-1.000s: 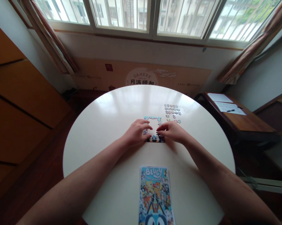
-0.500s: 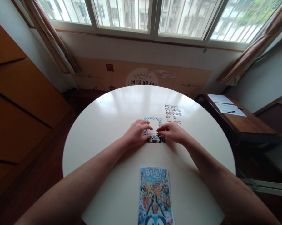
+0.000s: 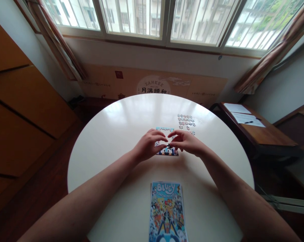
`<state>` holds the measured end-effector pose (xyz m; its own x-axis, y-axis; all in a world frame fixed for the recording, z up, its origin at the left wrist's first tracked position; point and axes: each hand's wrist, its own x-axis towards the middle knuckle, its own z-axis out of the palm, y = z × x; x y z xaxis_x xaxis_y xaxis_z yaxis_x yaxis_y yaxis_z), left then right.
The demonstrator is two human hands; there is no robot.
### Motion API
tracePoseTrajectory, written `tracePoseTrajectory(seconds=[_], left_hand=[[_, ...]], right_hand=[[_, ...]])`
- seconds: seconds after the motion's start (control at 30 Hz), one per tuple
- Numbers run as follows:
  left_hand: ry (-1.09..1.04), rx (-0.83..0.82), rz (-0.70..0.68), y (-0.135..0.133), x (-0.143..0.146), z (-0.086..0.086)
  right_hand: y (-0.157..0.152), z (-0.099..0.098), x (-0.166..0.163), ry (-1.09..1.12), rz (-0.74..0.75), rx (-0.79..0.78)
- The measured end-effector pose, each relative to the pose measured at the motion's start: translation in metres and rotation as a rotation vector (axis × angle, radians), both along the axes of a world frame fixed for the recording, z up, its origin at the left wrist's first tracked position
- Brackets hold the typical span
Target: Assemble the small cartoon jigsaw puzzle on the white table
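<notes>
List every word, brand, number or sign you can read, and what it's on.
"BLUEY" on the picture sheet.
"FANZINE PROJECT", slightly blurred, below it.
"ZANKEE" on the tan panel.
"月满颐和" on the same panel.
Too small or blurred: other panel writing, the papers.
None readable on the puzzle.

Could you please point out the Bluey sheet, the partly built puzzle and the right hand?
Bluey sheet (image 3: 167,211): head view, on its printed front.
Partly built puzzle (image 3: 167,152): head view, on its near edge.
Right hand (image 3: 187,141): head view, on its back.
</notes>
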<state>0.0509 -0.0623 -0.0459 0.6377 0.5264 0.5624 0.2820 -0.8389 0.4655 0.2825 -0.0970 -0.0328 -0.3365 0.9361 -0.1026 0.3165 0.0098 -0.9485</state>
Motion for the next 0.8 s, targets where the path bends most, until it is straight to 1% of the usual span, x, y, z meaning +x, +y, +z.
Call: tracePoseTrajectory(seconds=[0.27, 0.4, 0.57, 0.7, 0.77, 0.8], left_hand=[[-0.021, -0.018, -0.084, 0.0, 0.0, -0.001], [-0.025, -0.008, -0.074, 0.0, 0.0, 0.002], [0.001, -0.001, -0.052, 0.0, -0.002, 0.006], [0.018, 0.017, -0.005, 0.004, -0.007, 0.006], [0.036, 0.031, 0.032, 0.007, -0.01, 0.007], [0.046, 0.039, 0.055, 0.009, -0.012, 0.007]], right_hand=[[0.0, 0.0, -0.004, 0.112, -0.007, -0.046], [-0.001, 0.0, -0.009, 0.145, -0.048, -0.064], [-0.002, 0.002, -0.012, 0.125, -0.091, -0.084], [-0.001, 0.002, -0.011, 0.114, -0.096, -0.042], [-0.001, 0.0, -0.009, 0.074, -0.092, 0.016], [-0.001, -0.001, -0.009, 0.035, -0.098, 0.071]])
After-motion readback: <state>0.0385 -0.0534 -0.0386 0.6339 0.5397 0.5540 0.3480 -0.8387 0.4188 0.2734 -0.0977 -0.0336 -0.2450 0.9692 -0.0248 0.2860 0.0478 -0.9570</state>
